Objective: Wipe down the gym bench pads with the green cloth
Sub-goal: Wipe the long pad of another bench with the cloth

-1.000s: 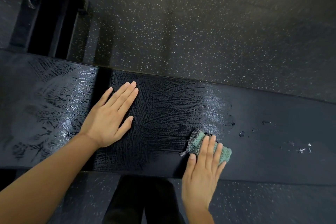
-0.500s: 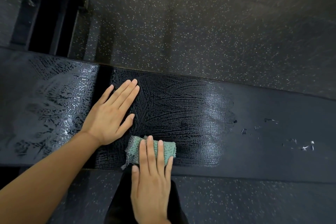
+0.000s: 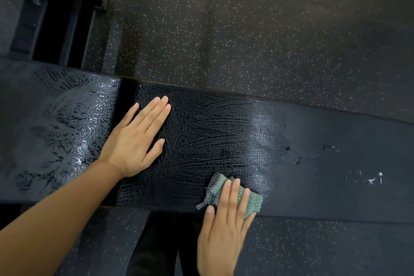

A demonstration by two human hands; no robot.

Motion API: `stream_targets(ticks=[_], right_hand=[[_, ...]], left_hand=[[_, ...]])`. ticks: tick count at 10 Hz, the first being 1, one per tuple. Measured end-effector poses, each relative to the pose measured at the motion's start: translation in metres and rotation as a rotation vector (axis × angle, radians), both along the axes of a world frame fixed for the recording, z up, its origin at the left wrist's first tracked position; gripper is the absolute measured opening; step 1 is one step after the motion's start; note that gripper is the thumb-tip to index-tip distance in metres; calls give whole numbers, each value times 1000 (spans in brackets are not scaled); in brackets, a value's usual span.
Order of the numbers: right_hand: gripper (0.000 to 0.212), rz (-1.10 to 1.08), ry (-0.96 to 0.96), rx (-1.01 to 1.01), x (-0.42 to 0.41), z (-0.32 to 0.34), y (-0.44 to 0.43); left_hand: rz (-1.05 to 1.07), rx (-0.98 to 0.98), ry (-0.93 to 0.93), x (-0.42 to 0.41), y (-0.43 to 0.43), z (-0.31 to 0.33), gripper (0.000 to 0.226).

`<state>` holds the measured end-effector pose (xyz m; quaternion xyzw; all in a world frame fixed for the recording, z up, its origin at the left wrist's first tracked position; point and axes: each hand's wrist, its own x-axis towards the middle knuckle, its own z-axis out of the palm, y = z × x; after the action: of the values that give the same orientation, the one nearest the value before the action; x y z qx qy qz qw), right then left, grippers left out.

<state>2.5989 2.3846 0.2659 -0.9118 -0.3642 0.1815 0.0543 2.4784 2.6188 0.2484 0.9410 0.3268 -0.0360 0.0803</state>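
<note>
– Green cloth (image 3: 255, 203): how do you reckon it handles?
– Soft, light and limp, and probably damp, judging by the wet streaks around it. It lies bunched in a small wad near the front edge of the right bench pad (image 3: 336, 163), with a grey mesh corner (image 3: 212, 186) poking out to the left. It needs no pinching. A flat palm on top should make it drag rather than roll.
– Is that what the right hand (image 3: 224, 231) is doing?
– Yes. The fingers are straight and close together, pressed down on the wad, with the thumb beside the mesh corner. The left hand (image 3: 134, 141) lies flat on the same pad, fingers barely spread, just beside the gap (image 3: 125, 101) to the left bench pad (image 3: 56, 130). I'd call it a brace.
– And the surface?
– Black textured vinyl, glossy and wet across the left pad and the left part of the right one, so likely slippery under a leaning palm. Farther right it is matt, with small pale flecks (image 3: 371, 179), and that stretch looks unwiped.
– Around it?
– Dark speckled rubber floor (image 3: 246, 29) beyond and below, and a black metal frame (image 3: 62, 18) at the upper left.
</note>
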Motion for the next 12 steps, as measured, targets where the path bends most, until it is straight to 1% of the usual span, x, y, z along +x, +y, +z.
stream_targets(ticks=[1,2,3,4,5,6,7,8,9,10,12], right_hand=[[60,90,-10,-7,-22,3,10],[64,273,7,-51,-44,8,19],[65,454,3,-53,-60,11,28],[65,545,27,-40,-58,11,30],[64,561,61,-19,-39,11,19],[56,499,48,-25,-8,10,-2],[54,378,17,-35,33,7,-22],[54,198,16,-3,60,6,-21],[55,41,29,60,65,3,5],[56,-22,34,108,64,-2,36],[60,48,72,113,60,-3,87]], left_hand=[[2,-1,4,0,0,0,70],[-1,5,8,1,0,0,70],[-2,6,8,1,0,0,70],[-2,3,2,1,0,1,70],[1,1,-2,1,0,1,70],[-1,6,-6,1,0,1,70],[0,4,-10,1,0,1,70],[2,7,-9,1,0,0,70],[1,9,-9,1,0,0,70],[2,12,-6,1,-1,-1,70],[3,18,0,0,0,-1,70]])
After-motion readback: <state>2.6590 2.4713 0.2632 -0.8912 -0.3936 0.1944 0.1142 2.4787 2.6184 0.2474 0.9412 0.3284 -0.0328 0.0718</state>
